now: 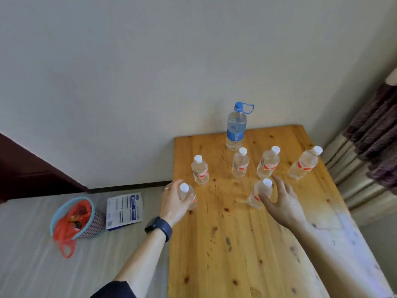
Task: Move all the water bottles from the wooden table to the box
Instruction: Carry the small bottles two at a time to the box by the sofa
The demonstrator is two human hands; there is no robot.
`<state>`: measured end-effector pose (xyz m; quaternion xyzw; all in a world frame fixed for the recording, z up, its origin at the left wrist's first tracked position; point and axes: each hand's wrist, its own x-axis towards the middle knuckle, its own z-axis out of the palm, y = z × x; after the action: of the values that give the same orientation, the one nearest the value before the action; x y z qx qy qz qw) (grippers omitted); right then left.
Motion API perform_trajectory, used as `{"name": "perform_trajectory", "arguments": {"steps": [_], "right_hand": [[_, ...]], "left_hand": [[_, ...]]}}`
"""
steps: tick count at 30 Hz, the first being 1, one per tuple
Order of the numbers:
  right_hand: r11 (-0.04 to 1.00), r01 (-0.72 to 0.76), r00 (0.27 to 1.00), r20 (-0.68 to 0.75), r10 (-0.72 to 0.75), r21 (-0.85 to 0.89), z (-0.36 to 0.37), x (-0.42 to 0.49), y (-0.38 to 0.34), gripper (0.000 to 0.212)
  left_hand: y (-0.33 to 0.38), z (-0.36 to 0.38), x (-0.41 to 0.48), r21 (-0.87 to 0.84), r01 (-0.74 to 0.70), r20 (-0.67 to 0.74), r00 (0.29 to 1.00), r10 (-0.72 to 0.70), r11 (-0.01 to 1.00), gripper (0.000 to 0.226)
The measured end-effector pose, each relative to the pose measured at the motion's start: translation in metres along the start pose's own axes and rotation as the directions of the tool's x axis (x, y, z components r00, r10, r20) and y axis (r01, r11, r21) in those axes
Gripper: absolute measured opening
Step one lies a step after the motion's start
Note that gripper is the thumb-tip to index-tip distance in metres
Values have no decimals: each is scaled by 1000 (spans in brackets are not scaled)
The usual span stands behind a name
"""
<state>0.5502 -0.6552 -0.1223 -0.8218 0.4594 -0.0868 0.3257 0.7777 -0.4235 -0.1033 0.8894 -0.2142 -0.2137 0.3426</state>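
Note:
Several small clear water bottles with white caps and red labels stand on the wooden table [236, 244]. My left hand [175, 204] is wrapped around the bottle at the table's left edge [185, 191]. My right hand [282, 201] curls around the near middle bottle [261, 190], thumb on its front and fingers spread behind it. Further back stand a left bottle [200, 169], a middle bottle [240, 162], another [269, 161] and a far right one [305, 163]. A taller bottle with a blue cap and label [236, 126] stands at the back by the wall. No box is in view.
On the floor to the left sit a blue basket [73, 220] with an orange plastic bag in it and a white and blue printed packet [124, 209]. A striped curtain [369, 151] hangs to the right of the table. A dark wooden door frame [32, 168] is at far left.

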Motion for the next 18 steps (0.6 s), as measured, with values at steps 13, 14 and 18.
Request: {"name": "perform_trajectory", "arguments": {"steps": [13, 14, 18], "right_hand": [[907, -397, 913, 162, 374, 140, 71, 68, 44, 71], [909, -396, 913, 161, 375, 132, 73, 70, 43, 70], [919, -371, 924, 158, 349, 135, 73, 64, 35, 57]], "left_hand": [[-38, 52, 72, -75, 97, 58, 994, -93, 992, 32], [-38, 51, 75, -67, 79, 46, 996, -76, 995, 29], [-35, 41, 72, -75, 15, 66, 998, -10, 997, 29]]}}
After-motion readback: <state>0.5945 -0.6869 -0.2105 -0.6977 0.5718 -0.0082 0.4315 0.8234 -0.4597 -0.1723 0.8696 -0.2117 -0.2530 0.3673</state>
